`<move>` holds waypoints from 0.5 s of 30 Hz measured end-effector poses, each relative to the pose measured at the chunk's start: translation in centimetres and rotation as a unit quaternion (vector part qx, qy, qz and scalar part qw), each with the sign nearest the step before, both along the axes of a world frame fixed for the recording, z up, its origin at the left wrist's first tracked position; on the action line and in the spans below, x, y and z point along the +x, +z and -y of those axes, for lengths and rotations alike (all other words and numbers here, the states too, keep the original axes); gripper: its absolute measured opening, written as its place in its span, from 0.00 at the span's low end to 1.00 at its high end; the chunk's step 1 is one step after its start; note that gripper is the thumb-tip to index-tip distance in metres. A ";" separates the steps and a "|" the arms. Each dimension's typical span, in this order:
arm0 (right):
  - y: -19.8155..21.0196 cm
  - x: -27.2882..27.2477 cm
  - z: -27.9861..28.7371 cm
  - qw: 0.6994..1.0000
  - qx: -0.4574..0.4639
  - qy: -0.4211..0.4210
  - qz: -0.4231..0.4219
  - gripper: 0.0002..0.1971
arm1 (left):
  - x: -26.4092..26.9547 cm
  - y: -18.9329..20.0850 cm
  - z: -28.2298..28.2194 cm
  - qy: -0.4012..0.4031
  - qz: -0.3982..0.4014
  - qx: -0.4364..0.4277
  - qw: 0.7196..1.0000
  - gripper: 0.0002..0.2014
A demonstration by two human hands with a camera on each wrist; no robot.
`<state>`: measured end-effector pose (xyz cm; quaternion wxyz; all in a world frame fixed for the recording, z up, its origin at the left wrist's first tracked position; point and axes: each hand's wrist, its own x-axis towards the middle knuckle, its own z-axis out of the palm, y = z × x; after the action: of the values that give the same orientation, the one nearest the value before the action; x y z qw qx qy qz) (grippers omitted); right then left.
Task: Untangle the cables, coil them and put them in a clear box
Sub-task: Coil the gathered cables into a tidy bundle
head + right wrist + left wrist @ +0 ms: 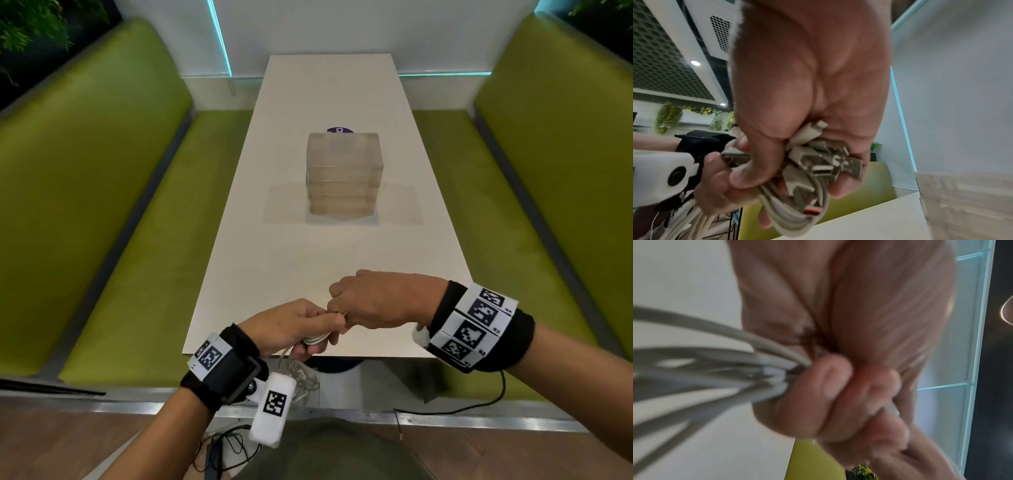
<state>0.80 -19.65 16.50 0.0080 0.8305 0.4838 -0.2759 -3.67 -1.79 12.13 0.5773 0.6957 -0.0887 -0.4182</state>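
Booth seating in a café or office lounge: green padded benches [113, 212] flanking a long white table [329, 274], white partition wall [376, 27] edged with teal light strips [221, 37], hanging plants [668, 116], grid ceiling panels [663, 61] with recessed spotlights [695, 63] overhead.

Off-white cables [797, 209], white table [329, 260], green benches [120, 222].

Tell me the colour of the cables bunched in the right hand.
The cables are pale grey-white, with one reddish-orange connector tip; the right wrist view shows it best.
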 end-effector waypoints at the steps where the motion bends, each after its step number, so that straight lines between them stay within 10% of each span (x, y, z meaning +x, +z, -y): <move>1: 0.0 0.0 0.0 1.000 0.007 -0.004 -0.013 0.12 | 0.0 0.0 -0.2 -0.004 0.001 0.002 1.000 0.18; 15: -4.6 -1.1 0.2 0.982 0.111 -0.036 0.151 0.12 | 1.3 -2.2 -0.2 -0.055 0.096 0.109 0.988 0.16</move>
<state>-0.26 -19.86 11.88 -0.0205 0.8752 0.4746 -0.0918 -2.38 -1.55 9.98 0.4632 0.7852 -0.1360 -0.3880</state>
